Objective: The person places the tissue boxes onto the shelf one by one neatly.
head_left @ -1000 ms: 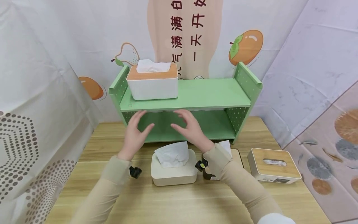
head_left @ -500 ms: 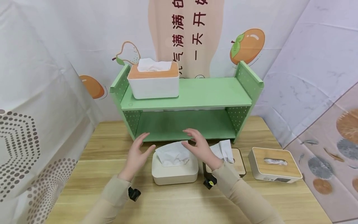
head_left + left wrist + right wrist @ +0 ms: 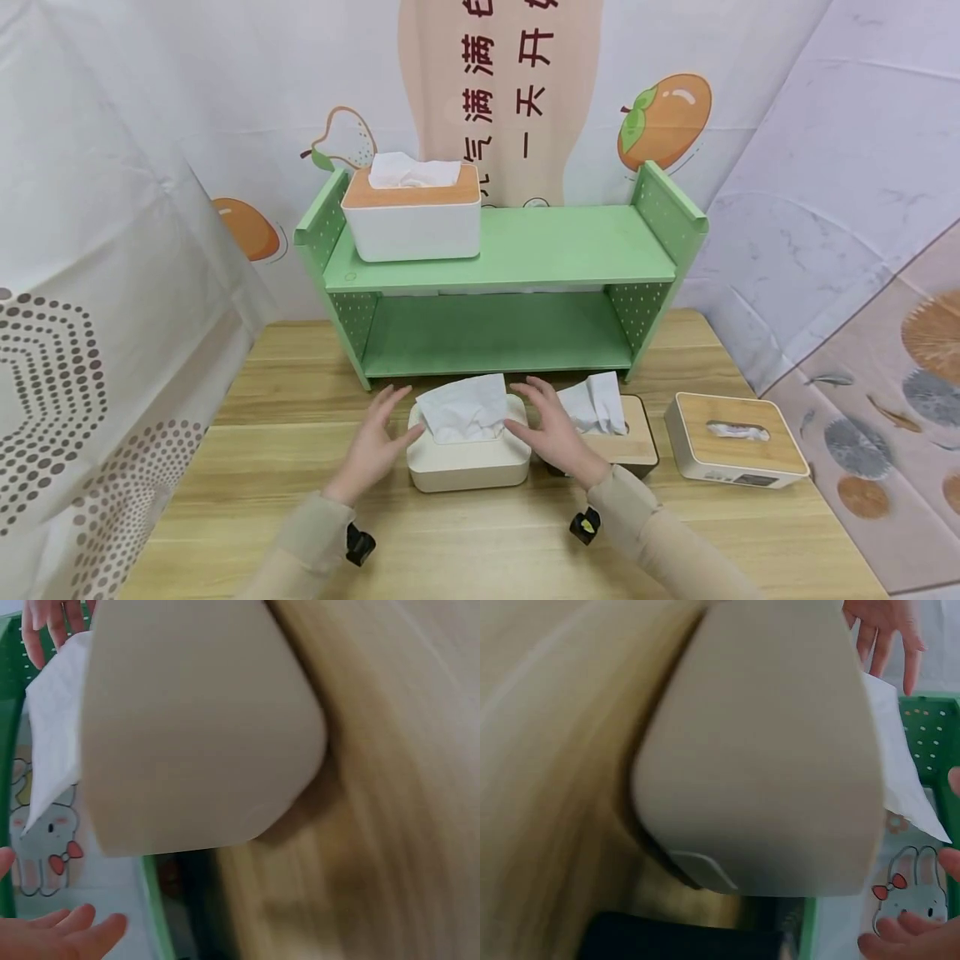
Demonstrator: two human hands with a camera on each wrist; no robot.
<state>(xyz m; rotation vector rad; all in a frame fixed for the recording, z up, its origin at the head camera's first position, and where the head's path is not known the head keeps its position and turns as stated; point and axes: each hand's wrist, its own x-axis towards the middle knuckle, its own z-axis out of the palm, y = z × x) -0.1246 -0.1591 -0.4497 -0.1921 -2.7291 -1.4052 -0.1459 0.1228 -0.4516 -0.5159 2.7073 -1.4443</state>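
Observation:
A cream tissue box (image 3: 468, 477) with a white tissue (image 3: 465, 408) standing out of its top rests on the wooden table. My left hand (image 3: 372, 450) is at its left side, thumb and fingers spread apart. On the other side, my right hand (image 3: 557, 435) has its fingers spread near the right end. Both wrist views show the box's plain side wall, (image 3: 199, 735) in the left one, with fingers of my left hand (image 3: 64, 937) below. Whether any fingertip touches the box, I cannot tell.
Behind stands a green two-tier shelf (image 3: 577, 246); a white tissue box with a wooden lid (image 3: 416, 233) sits on its upper left. To the right are a dark-sided tissue box with a wooden lid (image 3: 637, 442) and a white one with a wooden lid (image 3: 738, 442).
Both hands have come down and back from in front of the shelf to either side of the cream tissue box. The boxes have stayed where they were.

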